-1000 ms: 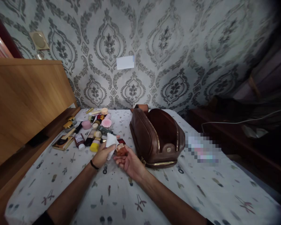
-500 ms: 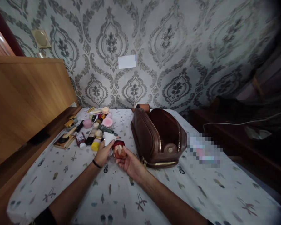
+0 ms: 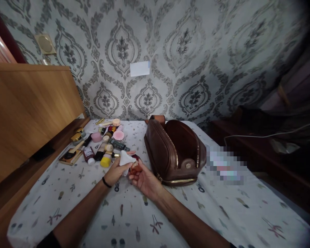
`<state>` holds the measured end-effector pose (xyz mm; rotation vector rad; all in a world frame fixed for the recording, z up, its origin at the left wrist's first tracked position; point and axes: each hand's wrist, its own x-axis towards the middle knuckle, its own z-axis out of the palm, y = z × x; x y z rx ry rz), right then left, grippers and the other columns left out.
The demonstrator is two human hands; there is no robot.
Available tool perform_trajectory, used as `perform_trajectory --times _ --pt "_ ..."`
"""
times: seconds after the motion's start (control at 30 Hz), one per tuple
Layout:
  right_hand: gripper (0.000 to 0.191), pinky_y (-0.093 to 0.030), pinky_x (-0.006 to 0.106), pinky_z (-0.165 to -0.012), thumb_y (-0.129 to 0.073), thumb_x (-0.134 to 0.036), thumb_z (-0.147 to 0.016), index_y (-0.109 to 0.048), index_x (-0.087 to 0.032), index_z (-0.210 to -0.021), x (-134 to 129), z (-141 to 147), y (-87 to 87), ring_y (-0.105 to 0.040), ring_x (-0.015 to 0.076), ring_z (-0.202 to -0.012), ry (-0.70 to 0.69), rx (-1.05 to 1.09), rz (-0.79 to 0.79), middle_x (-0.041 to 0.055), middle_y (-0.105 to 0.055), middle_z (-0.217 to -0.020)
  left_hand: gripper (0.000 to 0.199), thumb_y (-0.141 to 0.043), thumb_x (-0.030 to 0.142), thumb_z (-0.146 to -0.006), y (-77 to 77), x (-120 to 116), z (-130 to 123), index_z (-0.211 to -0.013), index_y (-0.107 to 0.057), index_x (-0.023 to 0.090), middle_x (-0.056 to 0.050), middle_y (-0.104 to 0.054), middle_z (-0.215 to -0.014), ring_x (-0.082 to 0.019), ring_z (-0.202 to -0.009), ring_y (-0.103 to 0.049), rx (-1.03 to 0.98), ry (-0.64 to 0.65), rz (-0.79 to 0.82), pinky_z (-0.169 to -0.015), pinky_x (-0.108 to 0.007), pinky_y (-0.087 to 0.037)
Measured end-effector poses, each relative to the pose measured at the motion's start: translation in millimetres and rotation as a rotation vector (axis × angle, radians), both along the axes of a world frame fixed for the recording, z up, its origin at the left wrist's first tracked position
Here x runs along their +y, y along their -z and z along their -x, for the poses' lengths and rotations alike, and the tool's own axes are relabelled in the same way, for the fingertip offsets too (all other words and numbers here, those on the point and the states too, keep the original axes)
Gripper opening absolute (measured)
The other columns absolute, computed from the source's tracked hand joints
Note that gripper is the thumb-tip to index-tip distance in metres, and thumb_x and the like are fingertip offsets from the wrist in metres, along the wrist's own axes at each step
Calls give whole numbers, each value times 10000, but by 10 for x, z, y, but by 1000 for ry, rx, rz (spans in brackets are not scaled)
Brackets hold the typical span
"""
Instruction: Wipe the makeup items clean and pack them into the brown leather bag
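My left hand [image 3: 114, 174], a black band at its wrist, is closed on a white cloth [image 3: 126, 158]; whether it is fabric or tissue I cannot tell. The cloth lies against a small amber-brown container [image 3: 136, 167] with a dark red top, possibly a jar or bottle. My right hand [image 3: 147, 181] grips that container in its fingertips, palm turned up. Part of the container is hidden behind cloth and fingers. To the right of both hands stands a brown leather toiletry bag [image 3: 157, 151], unzipped, its dark interior showing.
Left of my hands lie several cosmetics: a yellow-capped container [image 3: 105, 162], a dark green tube [image 3: 119, 144], a pink round compact [image 3: 118, 135] and a brush [image 3: 77, 146]. A wooden cabinet [image 3: 36, 110] borders the left. A pixelated item [image 3: 224, 165] lies right of the bag.
My left hand has moved slightly right, bringing the white cloth over the container's red top and side. My right hand has stayed nearly in place.
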<state>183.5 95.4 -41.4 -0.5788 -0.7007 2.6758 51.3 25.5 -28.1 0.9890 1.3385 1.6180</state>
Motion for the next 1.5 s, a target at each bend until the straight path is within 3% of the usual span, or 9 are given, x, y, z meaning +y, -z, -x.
perform_trajectory --times 0.17,0.37,0.53,0.67,0.8,1.07,1.23,1.37,1.5 --pt "408 -449 182 -532 -564 -480 -900 -658 -89 -829 -6 -19 -7 -639 114 -557 -58 -7 -13 109 -717 -722 443 -726 469 -731 -15 36 -47 -1048 -729 159 -88 -718 -1075 -215 -992 -626 -50 -203 -21 -906 -310 -457" --pt "461 -417 197 -492 -459 -551 -923 -624 -122 -958 28 -68 -67 -578 116 -505 -87 64 70 103 -716 -715 439 -739 324 -687 24 60 -12 -1097 -687 176 -59 -708 -1025 -211 -975 -620 -114 -232 -41 -870 -306 -457" --pt "486 -397 194 -482 -429 -565 -927 -628 -123 -926 32 -68 -80 -556 115 -502 -84 69 78 85 -700 -689 584 -654 210 -684 32 -4 -15 -1266 -599 211 -32 -691 -1037 -161 -840 -602 -42 -93 0 -775 -271 -468" --pt "446 -390 194 -481 -443 -520 -938 -643 -123 -904 27 -54 -78 -562 116 -517 -71 92 86 75 -687 -689 662 -687 396 -775 -41 -51 -89 -1389 -491 246 -45 -674 -1077 -173 -815 -608 -11 87 13 -752 -289 -485" --pt "437 -415 200 -513 -473 -518 -928 -643 -118 -878 31 -46 -56 -583 122 -551 -85 68 71 100 -700 -728 597 -642 567 -797 -120 -34 -125 -1270 -622 204 -60 -684 -1128 -242 -1090 -573 110 -43 -5 -968 -317 -411" --pt "490 -434 200 -514 -378 -540 -954 -628 -118 -933 27 -70 -85 -560 115 -512 -108 58 92 89 -685 -698 577 -675 564 -771 -10 50 -63 -1215 -651 196 -44 -717 -994 -168 -867 -634 -98 -141 -8 -798 -266 -473" --pt "495 -417 201 -501 -442 -587 -910 -626 -127 -914 30 -87 -89 -525 109 -506 -129 101 125 78 -682 -691 550 -753 525 -700 -68 46 -64 -1126 -693 182 -57 -726 -963 -179 -844 -649 -291 -21 -21 -770 -271 -493" --pt "499 -417 198 -515 -451 -600 -908 -631 -135 -936 30 -89 -82 -553 117 -554 -169 124 108 78 -695 -720 627 -776 416 -708 -94 -15 -61 -1273 -617 195 -64 -719 -971 -169 -759 -633 -200 104 -14 -725 -292 -499" --pt "604 -427 210 -524 -395 -666 -905 -643 -115 -921 38 -61 -77 -619 137 -604 -209 47 1 101 -707 -761 633 -740 452 -743 -51 -26 -50 -1302 -594 195 -66 -708 -985 -175 -784 -624 -137 59 -40 -709 -287 -492"
